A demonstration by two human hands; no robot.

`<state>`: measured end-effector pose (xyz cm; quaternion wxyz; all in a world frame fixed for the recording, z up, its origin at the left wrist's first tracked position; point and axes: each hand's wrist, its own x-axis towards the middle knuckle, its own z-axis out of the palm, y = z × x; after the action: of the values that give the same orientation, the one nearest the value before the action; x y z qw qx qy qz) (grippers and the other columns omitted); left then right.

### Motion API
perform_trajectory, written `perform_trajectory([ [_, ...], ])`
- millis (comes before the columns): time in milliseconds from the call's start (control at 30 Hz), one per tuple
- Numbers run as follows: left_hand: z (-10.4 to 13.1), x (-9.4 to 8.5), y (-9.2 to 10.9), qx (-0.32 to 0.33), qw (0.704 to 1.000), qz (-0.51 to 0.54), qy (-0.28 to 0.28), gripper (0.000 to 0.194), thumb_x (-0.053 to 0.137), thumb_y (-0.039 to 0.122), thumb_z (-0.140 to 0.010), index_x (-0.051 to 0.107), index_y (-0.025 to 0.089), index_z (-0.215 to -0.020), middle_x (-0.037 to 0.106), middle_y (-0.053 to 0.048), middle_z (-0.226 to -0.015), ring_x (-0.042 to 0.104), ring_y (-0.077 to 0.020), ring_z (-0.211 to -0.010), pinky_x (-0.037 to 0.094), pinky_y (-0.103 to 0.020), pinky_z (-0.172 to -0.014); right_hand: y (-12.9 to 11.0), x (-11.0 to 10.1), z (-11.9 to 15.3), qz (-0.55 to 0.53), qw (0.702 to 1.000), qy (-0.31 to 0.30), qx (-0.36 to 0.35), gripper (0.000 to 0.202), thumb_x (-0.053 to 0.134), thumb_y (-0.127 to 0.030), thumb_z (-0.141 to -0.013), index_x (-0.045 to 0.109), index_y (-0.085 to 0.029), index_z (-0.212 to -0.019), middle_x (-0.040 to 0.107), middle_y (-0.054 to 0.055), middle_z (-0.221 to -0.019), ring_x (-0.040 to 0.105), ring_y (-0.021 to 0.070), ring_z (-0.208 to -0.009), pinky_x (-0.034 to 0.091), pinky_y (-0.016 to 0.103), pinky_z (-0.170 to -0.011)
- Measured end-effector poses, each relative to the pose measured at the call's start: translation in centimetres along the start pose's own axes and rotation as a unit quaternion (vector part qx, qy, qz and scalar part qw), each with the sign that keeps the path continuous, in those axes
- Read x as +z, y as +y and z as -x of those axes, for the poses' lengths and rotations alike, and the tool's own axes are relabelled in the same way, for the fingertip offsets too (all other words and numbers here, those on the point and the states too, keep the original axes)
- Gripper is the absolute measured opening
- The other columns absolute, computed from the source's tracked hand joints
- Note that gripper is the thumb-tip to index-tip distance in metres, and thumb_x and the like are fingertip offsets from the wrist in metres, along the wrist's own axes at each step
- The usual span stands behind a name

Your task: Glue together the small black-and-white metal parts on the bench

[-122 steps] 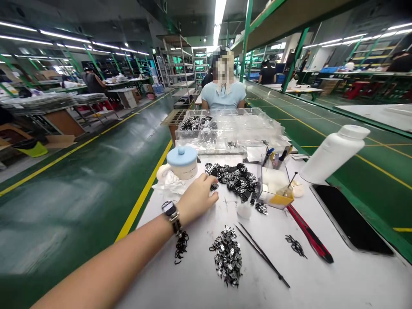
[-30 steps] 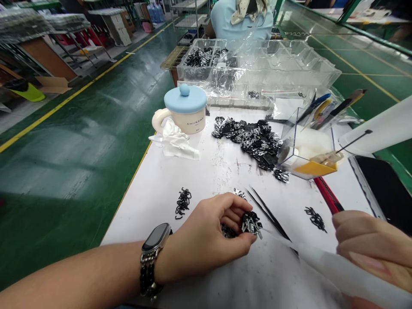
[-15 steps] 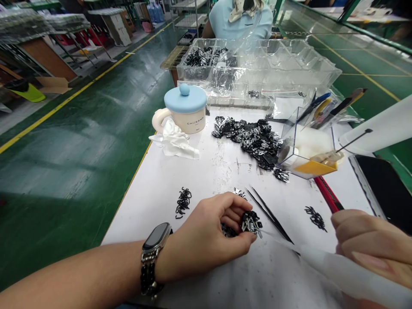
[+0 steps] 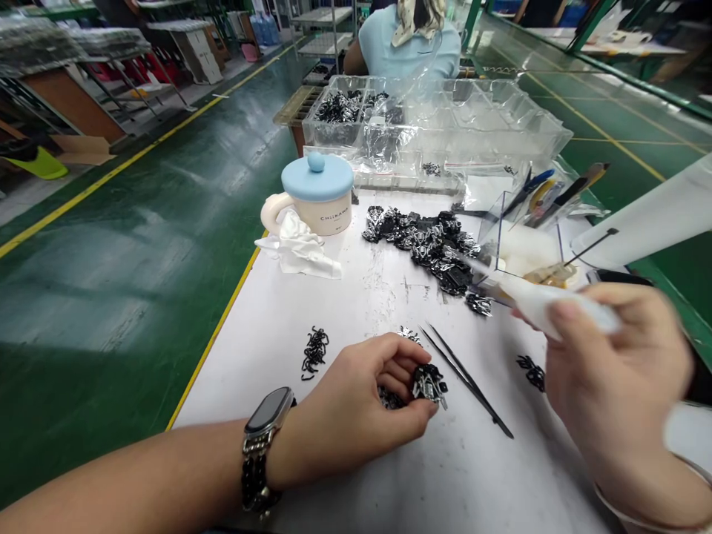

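Observation:
My left hand (image 4: 356, 404), with a watch on the wrist, holds a small black and silver part (image 4: 429, 384) between thumb and fingers. More dark parts show partly under its palm. My right hand (image 4: 617, 371), blurred, is closed around a white translucent bottle (image 4: 534, 300) whose thin tip points left toward a heap of black and silver parts (image 4: 445, 252). Black tweezers (image 4: 467, 378) lie on the white table (image 4: 356, 311) between the hands. Small black curved pieces (image 4: 315, 352) are piled left of my left hand, and other black pieces (image 4: 532, 372) lie beside my right hand.
A lidded mug (image 4: 328, 200) and crumpled tissue (image 4: 303, 248) stand at the back left. Behind the heap is a clear compartment tray (image 4: 500, 133). A clear holder with pens (image 4: 520, 237) and a white cylinder (image 4: 650, 215) are at the right. A person in light blue (image 4: 409, 48) sits beyond.
My right hand has risen and turned with the bottle, whose tip has swung away from the held part toward the heap. My left hand holds the same part, almost unmoved. The view has shifted slightly.

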<state>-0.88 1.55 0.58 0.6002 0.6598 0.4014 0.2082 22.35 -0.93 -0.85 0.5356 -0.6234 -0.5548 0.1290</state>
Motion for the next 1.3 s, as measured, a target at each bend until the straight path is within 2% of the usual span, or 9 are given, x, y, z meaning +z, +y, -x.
perform_trajectory([
  [100, 0.0, -0.2, 0.0, 0.000, 1.000, 0.005, 0.008, 0.032, 0.067, 0.024, -0.075, 0.059, 0.016, -0.104, 0.061, -0.003, -0.086, 0.060, -0.0125, -0.076, 0.055, -0.024, -0.072, 0.7, 2.4, -1.0, 0.033, 0.997, -0.066, 0.014, 0.025, 0.065, -0.034, -0.080, 0.043, -0.022, -0.082, 0.043, -0.001, -0.076, 0.047, 0.0127, -0.066, 0.037, 0.028, -0.058],
  [200, -0.1, -0.7, -0.1, 0.009, 0.999, 0.020, 0.042, 0.032, 0.068, 0.023, -0.075, 0.060, 0.017, -0.105, 0.061, -0.003, -0.089, 0.060, -0.0124, -0.080, 0.055, -0.023, -0.076, 1.6, 3.7, -1.3, 0.089, 0.990, -0.113, 0.001, 0.030, 0.069, -0.030, -0.074, 0.043, -0.022, -0.087, 0.049, -0.001, -0.080, 0.053, 0.0145, -0.068, 0.040, 0.029, -0.060],
  [400, -0.4, -1.5, -0.1, 0.028, 0.988, 0.078, 0.127, 0.032, 0.070, 0.025, -0.076, 0.060, 0.019, -0.106, 0.059, -0.004, -0.092, 0.059, -0.0134, -0.087, 0.054, -0.022, -0.076, -0.1, 2.2, -0.4, 0.150, 0.976, -0.118, -0.107, 0.031, 0.068, -0.026, -0.074, 0.043, -0.022, -0.093, 0.049, 0.004, -0.089, 0.048, 0.0189, -0.077, 0.039, 0.035, -0.070],
  [467, -0.4, -1.6, 0.0, 0.033, 0.983, 0.101, 0.152, 0.032, 0.070, 0.025, -0.076, 0.058, 0.019, -0.106, 0.058, -0.003, -0.092, 0.059, -0.0128, -0.088, 0.053, -0.021, -0.077, -1.5, 1.5, 0.4, 0.141, 0.955, -0.200, -0.166, 0.020, 0.063, -0.021, -0.078, 0.047, -0.022, -0.089, 0.049, 0.004, -0.087, 0.047, 0.0192, -0.080, 0.037, 0.035, -0.072],
  [533, -0.4, -1.6, -0.1, 0.041, 0.978, 0.125, 0.164, 0.032, 0.070, 0.022, -0.076, 0.057, 0.018, -0.105, 0.056, -0.002, -0.092, 0.059, -0.0117, -0.087, 0.053, -0.020, -0.078, -2.7, 1.1, 1.3, 0.141, 0.901, -0.351, -0.214, 0.011, 0.058, -0.016, -0.081, 0.051, -0.022, -0.088, 0.051, 0.004, -0.089, 0.047, 0.0190, -0.081, 0.035, 0.035, -0.071],
  [600, -0.5, -1.5, -0.1, 0.052, 0.975, 0.144, 0.161, 0.030, 0.069, 0.019, -0.077, 0.057, 0.018, -0.105, 0.056, -0.002, -0.092, 0.059, -0.0108, -0.087, 0.053, -0.019, -0.079, -3.2, 1.3, 2.1, 0.150, 0.859, -0.437, -0.219, 0.009, 0.055, -0.015, -0.084, 0.055, -0.023, -0.089, 0.052, 0.004, -0.093, 0.046, 0.0187, -0.081, 0.033, 0.035, -0.069],
  [900, -0.7, -1.4, -0.5, 0.097, 0.976, 0.123, 0.151, 0.028, 0.068, 0.013, -0.075, 0.059, 0.019, -0.101, 0.052, -0.005, -0.121, 0.061, -0.0123, -0.092, 0.053, -0.024, -0.086, -2.3, 2.5, 2.7, 0.158, 0.856, -0.445, -0.210, 0.005, 0.055, -0.020, -0.086, 0.060, -0.020, -0.085, 0.052, 0.006, -0.091, 0.042, 0.0178, -0.079, 0.031, 0.033, -0.069],
  [1133, -0.6, -1.3, 0.0, 0.059, 0.982, 0.135, 0.121, 0.031, 0.066, 0.012, -0.077, 0.057, 0.016, -0.106, 0.066, -0.005, -0.108, 0.063, -0.0127, -0.097, 0.051, -0.021, -0.088, -2.8, 2.6, 3.0, 0.136, 0.861, -0.466, -0.153, 0.009, 0.052, -0.015, -0.087, 0.058, -0.020, -0.082, 0.052, 0.004, -0.087, 0.044, 0.0173, -0.078, 0.032, 0.033, -0.069],
  [1300, -0.5, -1.3, 0.0, 0.054, 0.984, 0.139, 0.099, 0.031, 0.068, 0.016, -0.077, 0.058, 0.015, -0.107, 0.066, -0.006, -0.106, 0.062, -0.0141, -0.102, 0.050, -0.021, -0.090, -3.3, 2.5, 3.0, 0.130, 0.852, -0.495, -0.106, 0.013, 0.047, -0.012, -0.088, 0.056, -0.020, -0.084, 0.051, 0.004, -0.088, 0.045, 0.0170, -0.079, 0.033, 0.033, -0.069],
])
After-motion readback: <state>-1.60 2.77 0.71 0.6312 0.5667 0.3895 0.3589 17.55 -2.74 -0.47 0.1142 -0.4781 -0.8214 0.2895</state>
